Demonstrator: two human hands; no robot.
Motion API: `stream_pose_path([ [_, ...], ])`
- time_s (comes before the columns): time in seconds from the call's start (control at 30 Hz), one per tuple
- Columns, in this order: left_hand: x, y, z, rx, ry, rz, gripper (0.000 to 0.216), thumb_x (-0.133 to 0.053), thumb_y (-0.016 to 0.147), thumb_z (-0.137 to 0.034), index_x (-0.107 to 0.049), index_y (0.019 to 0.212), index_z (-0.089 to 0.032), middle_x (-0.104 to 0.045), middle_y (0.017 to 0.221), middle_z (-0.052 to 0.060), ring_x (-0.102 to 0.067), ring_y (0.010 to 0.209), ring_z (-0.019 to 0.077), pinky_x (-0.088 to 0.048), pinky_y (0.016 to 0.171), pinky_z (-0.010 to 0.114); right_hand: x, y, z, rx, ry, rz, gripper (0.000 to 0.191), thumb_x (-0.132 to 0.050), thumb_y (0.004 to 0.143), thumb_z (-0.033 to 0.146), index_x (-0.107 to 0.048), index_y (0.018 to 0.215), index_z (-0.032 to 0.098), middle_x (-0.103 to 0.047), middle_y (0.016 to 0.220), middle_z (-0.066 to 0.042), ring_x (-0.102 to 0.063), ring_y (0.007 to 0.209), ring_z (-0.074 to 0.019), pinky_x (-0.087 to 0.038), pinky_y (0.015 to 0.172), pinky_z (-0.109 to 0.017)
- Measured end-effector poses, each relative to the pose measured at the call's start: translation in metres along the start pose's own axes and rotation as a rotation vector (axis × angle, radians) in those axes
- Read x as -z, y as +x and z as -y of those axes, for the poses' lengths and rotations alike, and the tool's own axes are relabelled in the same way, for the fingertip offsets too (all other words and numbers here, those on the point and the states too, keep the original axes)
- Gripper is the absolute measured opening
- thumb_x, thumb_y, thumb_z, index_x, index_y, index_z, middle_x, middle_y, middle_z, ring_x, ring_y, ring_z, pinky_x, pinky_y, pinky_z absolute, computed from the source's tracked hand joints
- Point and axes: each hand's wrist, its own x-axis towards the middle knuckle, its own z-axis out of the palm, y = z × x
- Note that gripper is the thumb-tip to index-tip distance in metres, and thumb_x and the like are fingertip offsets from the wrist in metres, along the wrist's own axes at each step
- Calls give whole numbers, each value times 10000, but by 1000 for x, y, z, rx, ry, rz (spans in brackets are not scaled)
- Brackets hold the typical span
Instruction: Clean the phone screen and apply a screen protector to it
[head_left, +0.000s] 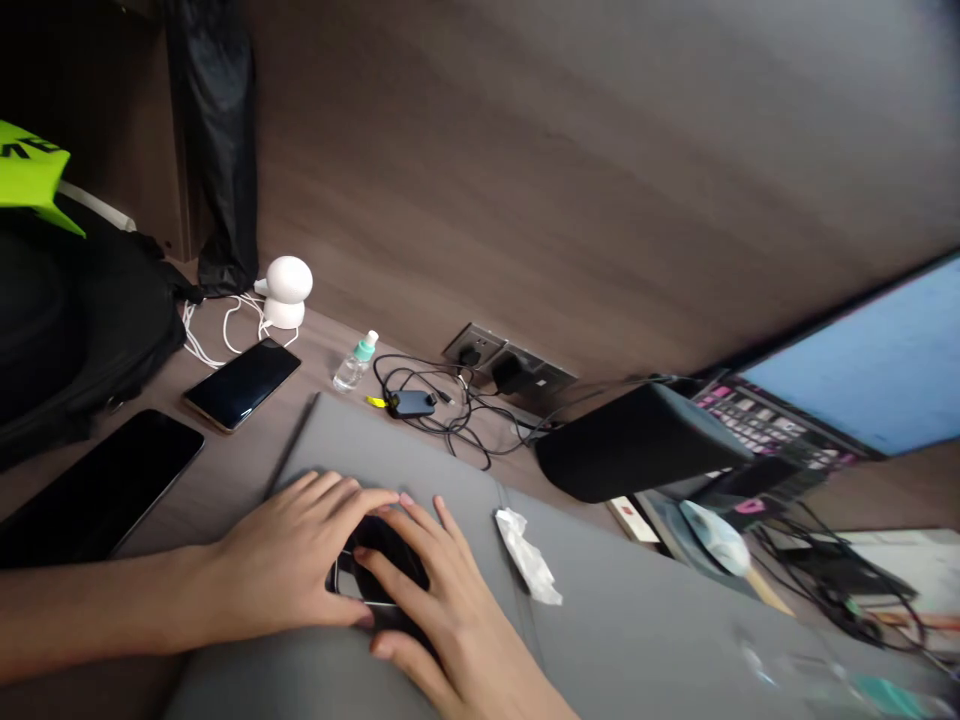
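A glossy black device point(396, 552) with a shiny edge, phone-like, lies on the grey desk mat point(630, 640); my hands cover much of it. My left hand point(292, 560) curves round its left side, thumb at the near edge and fingers along the far edge. Over its right side reaches my right hand point(450, 610), fingers stretched and spread, with the index fingertip on the dark surface. The right thumb points left, apart from the fingers. A crumpled white tissue point(527, 560) lies on the mat, right of my right hand.
Left are a phone point(244, 385), a larger black-screened device point(112, 485) and a black bag point(75, 320). Behind the mat stand a white rounded gadget point(286, 290), a spray bottle point(356, 362), tangled cables point(457, 420) and a black speaker-like box point(637, 445). A mouse point(714, 537) sits right.
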Motion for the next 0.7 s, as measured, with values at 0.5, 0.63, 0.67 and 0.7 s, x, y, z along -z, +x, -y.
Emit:
stream_pose_path([
  [0.5, 1, -3, 0, 53, -13, -7, 873, -864, 755, -405, -432, 1504, -284, -673, 1335, 87, -647, 1216, 319, -514, 1012, 450, 3, -15, -7, -145, -15, -55, 414, -597, 1039, 454, -651, 1441, 376, -511, 1601, -84, -379, 1547, -373, -327, 1219, -687],
  [0.63, 4, -2, -2, 98, 3, 35, 874, -859, 754, -418, -444, 1508, -264, -669, 1341, 107, -635, 1240, 338, -514, 1018, 467, 2, -26, -13, -231, -64, -65, 376, -582, 1048, 428, -674, 1411, 399, -516, 1598, -75, -391, 1536, -393, -361, 1185, -719],
  [0.67, 5, -1, -3, 110, 6, 49, 881, -863, 748, -418, -447, 1509, -261, -666, 1347, 111, -629, 1248, 342, -513, 1024, 474, 1, -29, -14, -252, -71, -65, 373, -575, 1051, 423, -676, 1409, 400, -521, 1593, -72, -389, 1537, -397, -365, 1179, -727],
  [0.7, 6, -1, -3, 121, 9, 59, 884, -867, 742, -414, -451, 1507, -260, -663, 1350, 111, -625, 1253, 345, -511, 1030, 478, 1, -32, -15, -271, -78, -65, 372, -568, 1054, 417, -676, 1410, 399, -527, 1588, -70, -386, 1537, -402, -367, 1174, -733],
])
